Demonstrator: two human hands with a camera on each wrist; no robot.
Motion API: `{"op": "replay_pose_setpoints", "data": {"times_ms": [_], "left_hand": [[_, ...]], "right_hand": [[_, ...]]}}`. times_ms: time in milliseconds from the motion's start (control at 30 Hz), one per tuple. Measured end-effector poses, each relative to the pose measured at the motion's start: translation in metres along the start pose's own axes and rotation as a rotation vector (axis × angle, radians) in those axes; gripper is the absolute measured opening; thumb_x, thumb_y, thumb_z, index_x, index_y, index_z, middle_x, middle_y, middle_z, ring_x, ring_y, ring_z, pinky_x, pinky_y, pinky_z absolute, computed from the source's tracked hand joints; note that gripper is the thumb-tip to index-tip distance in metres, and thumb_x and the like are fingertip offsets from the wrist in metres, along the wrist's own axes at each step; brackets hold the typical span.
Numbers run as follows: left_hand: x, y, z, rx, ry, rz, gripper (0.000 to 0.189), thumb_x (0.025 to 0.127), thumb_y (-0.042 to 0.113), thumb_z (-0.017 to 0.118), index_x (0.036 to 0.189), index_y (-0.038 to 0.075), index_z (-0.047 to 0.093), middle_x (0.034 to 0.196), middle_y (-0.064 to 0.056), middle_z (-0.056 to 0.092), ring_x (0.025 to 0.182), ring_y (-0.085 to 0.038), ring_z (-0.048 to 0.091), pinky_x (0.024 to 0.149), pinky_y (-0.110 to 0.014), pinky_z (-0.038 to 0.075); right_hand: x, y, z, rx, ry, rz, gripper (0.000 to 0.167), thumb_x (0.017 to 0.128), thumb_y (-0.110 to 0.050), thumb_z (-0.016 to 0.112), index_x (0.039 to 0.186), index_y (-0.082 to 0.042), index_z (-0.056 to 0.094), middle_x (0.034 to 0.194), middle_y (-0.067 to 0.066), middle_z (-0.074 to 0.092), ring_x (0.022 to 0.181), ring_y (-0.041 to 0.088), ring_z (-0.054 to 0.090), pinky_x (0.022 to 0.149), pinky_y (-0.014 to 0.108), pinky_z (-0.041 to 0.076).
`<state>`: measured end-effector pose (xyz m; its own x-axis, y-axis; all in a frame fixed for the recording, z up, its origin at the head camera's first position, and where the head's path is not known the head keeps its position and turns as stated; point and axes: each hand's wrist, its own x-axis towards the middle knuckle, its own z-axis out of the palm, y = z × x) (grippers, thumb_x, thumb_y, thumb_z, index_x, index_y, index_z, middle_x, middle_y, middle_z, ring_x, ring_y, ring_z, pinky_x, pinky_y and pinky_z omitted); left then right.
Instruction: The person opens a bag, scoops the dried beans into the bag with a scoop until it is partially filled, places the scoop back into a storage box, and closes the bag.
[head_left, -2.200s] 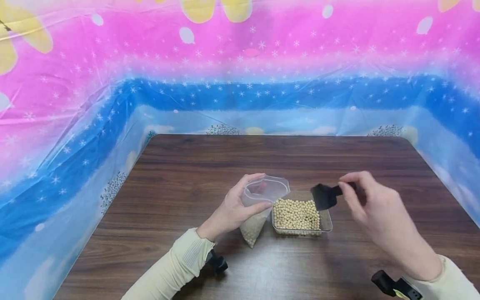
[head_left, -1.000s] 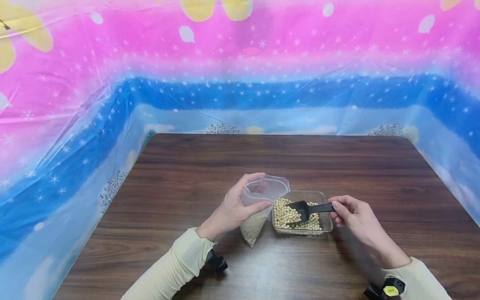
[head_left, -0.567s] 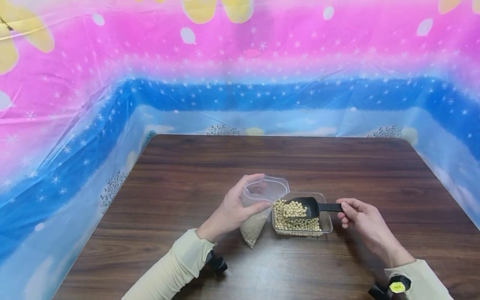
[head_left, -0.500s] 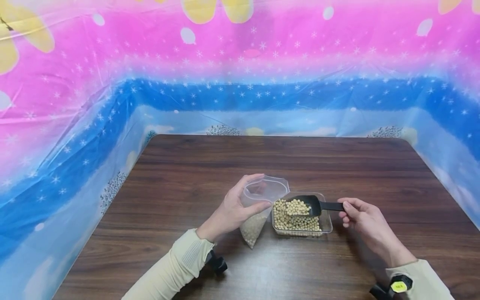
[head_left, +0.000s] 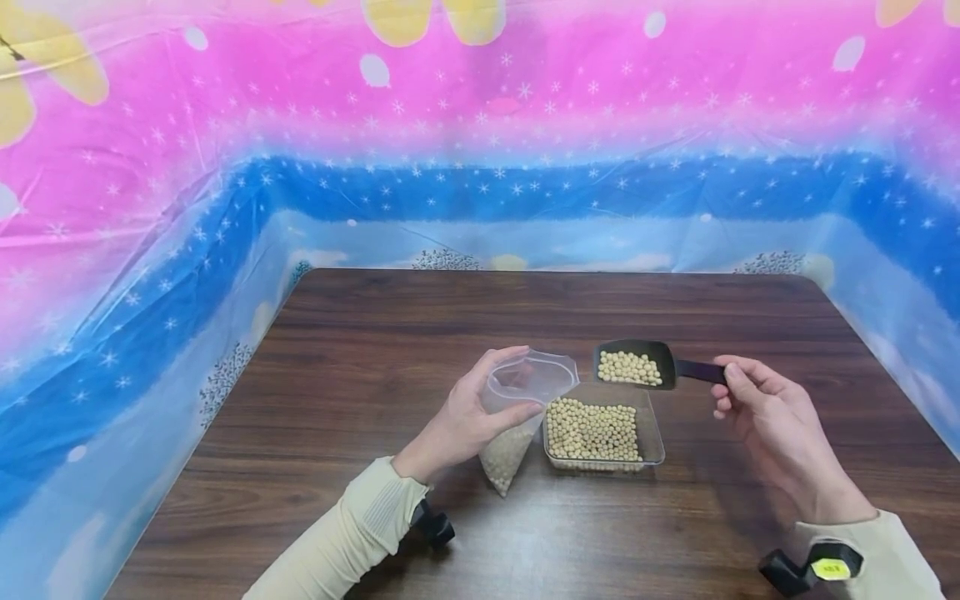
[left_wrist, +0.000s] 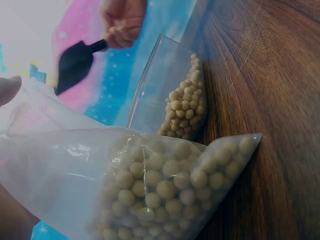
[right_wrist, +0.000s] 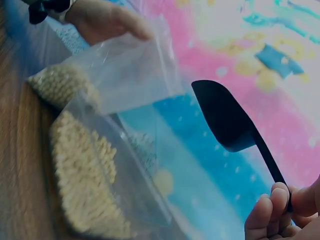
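Note:
My left hand [head_left: 468, 417] holds a clear plastic bag [head_left: 506, 454] upright on the table, thumb and fingers spreading its mouth wide. Pale round beans [left_wrist: 160, 190] fill the bag's lower part. Between thumb and fingers, my right hand [head_left: 780, 425] pinches the handle of a black scoop [head_left: 667, 367]. The scoop carries a heap of beans [head_left: 628, 367] and is raised above the back of a clear rectangular container [head_left: 651, 433]. Many loose beans [head_left: 592, 433] lie in that container, just right of the bag. In the right wrist view the scoop's underside hides its load.
A dark wood-grain table [head_left: 375, 333] carries everything. A pink and blue patterned cloth [head_left: 480, 183] hangs behind it and along both sides. Black camera mounts [head_left: 435, 525] sit at both wrists.
My right hand dipped the scoop into the container's beans, filled it, and lifted it up and back, to the right of the bag. The left hand and bag have stayed still.

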<state>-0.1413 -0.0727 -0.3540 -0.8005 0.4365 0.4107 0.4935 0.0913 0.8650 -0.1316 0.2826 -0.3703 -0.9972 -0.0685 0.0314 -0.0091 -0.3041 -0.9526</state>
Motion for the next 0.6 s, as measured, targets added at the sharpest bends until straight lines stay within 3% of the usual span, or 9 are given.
{"op": "replay_pose_setpoints", "data": {"times_ms": [267, 500, 600], "left_hand": [[0.001, -0.003, 0.0, 0.009, 0.003, 0.005, 0.061, 0.084, -0.003, 0.073, 0.137, -0.005, 0.043, 0.126, -0.022, 0.055, 0.117, -0.034, 0.056, 0.093, -0.036, 0.051], [0.001, -0.033, 0.002, 0.041, 0.009, 0.0, 0.065, 0.084, 0.005, 0.076, 0.141, 0.009, 0.044, 0.129, -0.008, 0.056, 0.118, -0.022, 0.056, 0.099, -0.038, 0.047], [0.001, -0.037, 0.001, 0.026, 0.001, 0.006, 0.065, 0.085, 0.009, 0.076, 0.141, 0.014, 0.044, 0.128, -0.005, 0.056, 0.113, -0.019, 0.058, 0.096, -0.036, 0.049]], "right_hand": [[0.002, -0.022, 0.033, -0.096, -0.029, -0.149, 0.024, 0.099, -0.017, 0.056, 0.118, -0.003, 0.059, 0.085, 0.003, 0.063, 0.073, 0.01, 0.06, 0.067, 0.023, 0.055], [0.004, -0.034, 0.062, -0.205, -0.006, -0.283, 0.018, 0.098, -0.011, 0.057, 0.113, -0.002, 0.062, 0.083, 0.005, 0.065, 0.071, 0.01, 0.063, 0.067, 0.022, 0.056], [0.004, -0.037, 0.069, -0.304, 0.03, -0.346, 0.018, 0.098, -0.01, 0.057, 0.112, 0.0, 0.063, 0.08, 0.005, 0.065, 0.07, 0.011, 0.063, 0.065, 0.022, 0.056]]}}
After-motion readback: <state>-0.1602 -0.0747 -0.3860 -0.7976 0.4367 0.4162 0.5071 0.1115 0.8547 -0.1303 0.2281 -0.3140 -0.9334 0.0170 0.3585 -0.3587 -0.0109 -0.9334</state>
